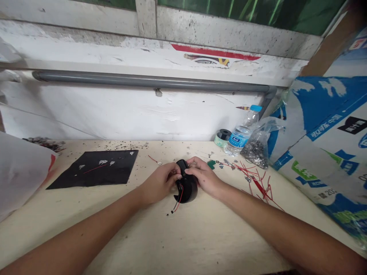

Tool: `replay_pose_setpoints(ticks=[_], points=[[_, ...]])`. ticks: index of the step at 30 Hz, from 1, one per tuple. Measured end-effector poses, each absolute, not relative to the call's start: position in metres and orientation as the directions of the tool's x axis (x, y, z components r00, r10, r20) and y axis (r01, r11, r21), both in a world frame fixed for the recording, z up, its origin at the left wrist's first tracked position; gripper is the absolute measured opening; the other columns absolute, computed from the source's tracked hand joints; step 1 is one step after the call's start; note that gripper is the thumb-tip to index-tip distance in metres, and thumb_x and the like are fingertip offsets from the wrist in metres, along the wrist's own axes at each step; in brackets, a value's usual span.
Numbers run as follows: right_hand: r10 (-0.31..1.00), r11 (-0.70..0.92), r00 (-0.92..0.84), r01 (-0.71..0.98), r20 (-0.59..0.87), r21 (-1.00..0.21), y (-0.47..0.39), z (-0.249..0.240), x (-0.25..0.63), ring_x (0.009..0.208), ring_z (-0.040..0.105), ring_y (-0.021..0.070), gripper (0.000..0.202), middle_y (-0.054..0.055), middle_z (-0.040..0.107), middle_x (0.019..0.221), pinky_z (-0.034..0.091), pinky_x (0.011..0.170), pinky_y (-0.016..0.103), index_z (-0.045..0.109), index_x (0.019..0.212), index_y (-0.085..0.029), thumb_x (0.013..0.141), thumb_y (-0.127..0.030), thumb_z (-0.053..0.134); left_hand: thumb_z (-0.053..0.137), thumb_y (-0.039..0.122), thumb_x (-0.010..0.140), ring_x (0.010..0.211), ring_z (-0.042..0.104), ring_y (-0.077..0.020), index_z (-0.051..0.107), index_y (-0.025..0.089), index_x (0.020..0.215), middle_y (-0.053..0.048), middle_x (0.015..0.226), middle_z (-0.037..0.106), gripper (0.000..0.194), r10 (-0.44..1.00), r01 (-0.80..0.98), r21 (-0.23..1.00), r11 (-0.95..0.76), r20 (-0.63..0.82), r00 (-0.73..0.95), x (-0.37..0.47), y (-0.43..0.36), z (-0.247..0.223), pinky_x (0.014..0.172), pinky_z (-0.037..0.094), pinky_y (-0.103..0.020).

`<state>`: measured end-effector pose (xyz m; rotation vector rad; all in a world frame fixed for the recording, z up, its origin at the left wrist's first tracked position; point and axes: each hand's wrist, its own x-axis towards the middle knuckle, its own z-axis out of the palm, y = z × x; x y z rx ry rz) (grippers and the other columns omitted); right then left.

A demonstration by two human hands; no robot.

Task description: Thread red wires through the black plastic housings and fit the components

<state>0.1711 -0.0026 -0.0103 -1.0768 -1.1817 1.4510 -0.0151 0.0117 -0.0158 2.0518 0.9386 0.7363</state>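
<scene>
lying leftmost on the pale table [183, 244], a black sheet [109, 177] carries small metal pieces [103, 162] and a thin red wire [94, 169], seemingly awaiting use. next, the left hand [164, 180] pinches thumb against finger at the left edge of a black curved housing [189, 193], which sits mid-table between both hands; any finer part under those fingertips is hidden. red and black leads [181, 198] already emerge from its hollow, so some wiring looks done, but their ends are free and the handling seems unfinished. the right hand [205, 177] grasps the housing's right side, thumb on top. farther right, a green piece [211, 164] and scattered red wires [262, 187] lie loose, apparently untouched, with a water bottle [237, 140] and a clear bag [256, 151] behind
</scene>
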Motion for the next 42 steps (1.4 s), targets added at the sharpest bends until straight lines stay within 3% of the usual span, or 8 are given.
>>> replay_pose_setpoints(ticks=[10,17,22,26,42], points=[[0.986,-0.058,-0.16,-0.138,-0.035,-0.989,0.0012,-0.0149,0.1729,0.064,0.052,0.0137,0.025,-0.005,0.057,0.07,0.036,0.057,0.026,0.055,0.086,-0.022,0.065,-0.026,0.068,0.045,0.031,0.098,0.071,0.049,-0.0155,0.05,0.019,0.087,0.0,0.077,0.054,0.017,0.79,0.367,0.804,-0.468,0.195,0.582,-0.0168,0.0119,-0.017,0.065,0.039,-0.029],[0.991,-0.055,-0.132,-0.165,-0.033,-0.985,-0.0002,-0.0175,0.1726,0.064,0.054,0.0146,0.027,-0.004,0.061,0.073,0.036,0.057,0.027,0.056,0.089,-0.023,0.066,-0.029,0.07,0.051,0.036,0.096,0.074,0.056,-0.0149,0.058,0.016,0.097,-0.002,0.082,0.059,0.022,0.793,0.202,0.925,-0.321,0.147,0.591,-0.017,0.0142,-0.0139,0.07,0.046,-0.029],[0.994,-0.015,-0.105,-0.195,0.005,-0.981,0.0008,-0.0188,0.1717,0.063,0.053,0.0149,0.027,-0.004,0.059,0.069,0.037,0.06,0.028,0.057,0.088,-0.023,0.066,-0.028,0.071,0.058,0.034,0.091,0.073,0.058,-0.0147,0.063,0.014,0.087,-0.004,0.079,0.063,0.021,0.83,0.225,0.908,-0.353,0.193,0.523,-0.0167,0.0129,-0.0146,0.068,0.047,-0.028],[0.995,-0.024,-0.103,-0.188,-0.004,-0.982,0.0,-0.0186,0.172,0.064,0.053,0.0155,0.028,-0.004,0.058,0.068,0.037,0.059,0.028,0.056,0.089,-0.023,0.067,-0.029,0.07,0.064,0.03,0.087,0.072,0.059,-0.0145,0.065,0.014,0.089,-0.004,0.079,0.065,0.016,0.836,0.195,0.926,-0.323,0.182,0.518,-0.0166,0.0127,-0.0183,0.066,0.048,-0.027],[0.996,0.012,-0.089,-0.119,0.023,-0.993,-0.0016,-0.0149,0.1716,0.065,0.052,0.0156,0.023,-0.004,0.057,0.07,0.037,0.06,0.028,0.056,0.086,-0.024,0.069,-0.031,0.069,0.066,0.032,0.085,0.074,0.064,-0.0173,0.07,0.015,0.084,-0.005,0.077,0.07,0.018,0.855,0.163,0.953,-0.257,0.146,0.497,-0.0181,0.0161,-0.0111,0.071,0.05,-0.03]])
